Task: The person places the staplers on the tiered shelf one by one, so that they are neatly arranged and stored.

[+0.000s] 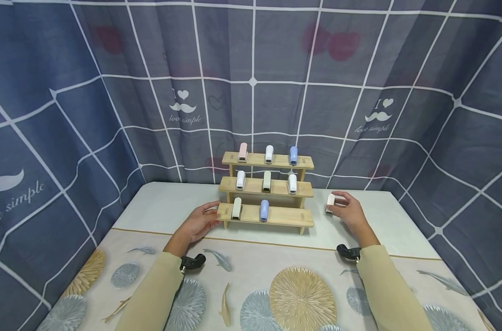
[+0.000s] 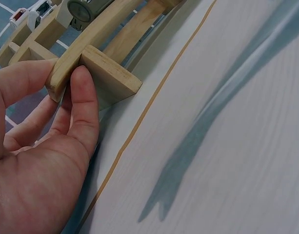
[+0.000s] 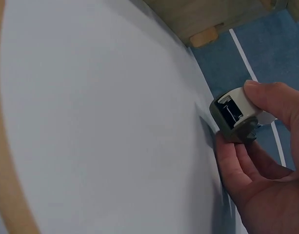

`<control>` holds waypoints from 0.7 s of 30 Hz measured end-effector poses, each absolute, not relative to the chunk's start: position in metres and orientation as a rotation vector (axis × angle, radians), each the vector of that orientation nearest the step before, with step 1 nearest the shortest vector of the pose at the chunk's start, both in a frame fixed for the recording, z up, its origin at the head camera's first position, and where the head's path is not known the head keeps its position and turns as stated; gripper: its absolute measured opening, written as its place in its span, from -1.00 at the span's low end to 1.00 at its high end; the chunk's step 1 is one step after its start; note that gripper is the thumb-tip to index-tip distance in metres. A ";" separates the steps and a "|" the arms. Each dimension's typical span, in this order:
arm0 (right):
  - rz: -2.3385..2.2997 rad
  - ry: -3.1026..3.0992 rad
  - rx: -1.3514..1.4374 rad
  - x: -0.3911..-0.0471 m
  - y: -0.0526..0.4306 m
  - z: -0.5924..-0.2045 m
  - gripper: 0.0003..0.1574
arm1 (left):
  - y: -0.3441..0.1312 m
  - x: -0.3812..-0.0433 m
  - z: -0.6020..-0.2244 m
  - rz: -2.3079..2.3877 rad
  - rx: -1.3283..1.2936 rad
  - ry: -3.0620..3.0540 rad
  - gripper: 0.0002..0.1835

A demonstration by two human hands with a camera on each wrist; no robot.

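Observation:
My right hand [image 1: 350, 212] pinches a small white stapler [image 1: 330, 203] to the right of the wooden stand. In the right wrist view the thumb lies on the white top of that stapler [image 3: 243, 105], with fingers under its dark base. At the left end of the stand's lowest shelf [image 1: 285, 216], my left hand [image 1: 200, 223] grips the wood between thumb and fingers. On that shelf sit a pale stapler [image 1: 236, 208] and a blue stapler [image 1: 264, 210]; its right part is bare wood.
The middle shelf [image 1: 254, 185] bears white, green [image 1: 267, 181] and white staplers; the top shelf [image 1: 279, 161] bears pink [image 1: 243, 151], white and blue ones. Behind and at both sides hangs a grid-patterned curtain [image 1: 284, 105]. A patterned cloth [image 1: 217, 299] covers the table front.

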State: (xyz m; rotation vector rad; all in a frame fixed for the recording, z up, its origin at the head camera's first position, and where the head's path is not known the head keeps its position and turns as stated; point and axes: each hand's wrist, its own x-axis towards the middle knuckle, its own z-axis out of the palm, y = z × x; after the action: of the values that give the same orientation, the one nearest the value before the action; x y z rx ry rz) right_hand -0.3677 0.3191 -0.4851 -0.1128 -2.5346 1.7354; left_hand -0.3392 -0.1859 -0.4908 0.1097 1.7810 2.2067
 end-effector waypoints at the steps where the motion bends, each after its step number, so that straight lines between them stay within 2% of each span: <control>1: 1.762 -2.519 -0.112 -0.367 0.319 -0.485 -0.09 | -0.186 -0.339 -0.491 2.209 0.110 1.779 -0.27; 8: 1.874 -2.450 -0.084 -0.359 0.316 -0.481 -0.02 | -0.186 -0.338 -0.491 2.198 0.112 1.798 -0.28; 15: 1.969 -2.370 -0.160 -0.350 0.310 -0.476 -0.02 | -0.186 -0.337 -0.490 2.194 0.102 1.802 -0.28; 21: 2.021 -2.346 -0.120 -0.341 0.307 -0.472 -0.02 | -0.185 -0.338 -0.490 2.188 0.105 1.809 -0.28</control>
State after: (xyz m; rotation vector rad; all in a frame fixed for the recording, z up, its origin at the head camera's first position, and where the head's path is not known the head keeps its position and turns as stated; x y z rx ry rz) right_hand -0.3411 0.3068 -0.4719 -0.1195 -2.3463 2.0212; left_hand -0.3376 -0.1851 -0.4899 0.1049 1.8086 2.1877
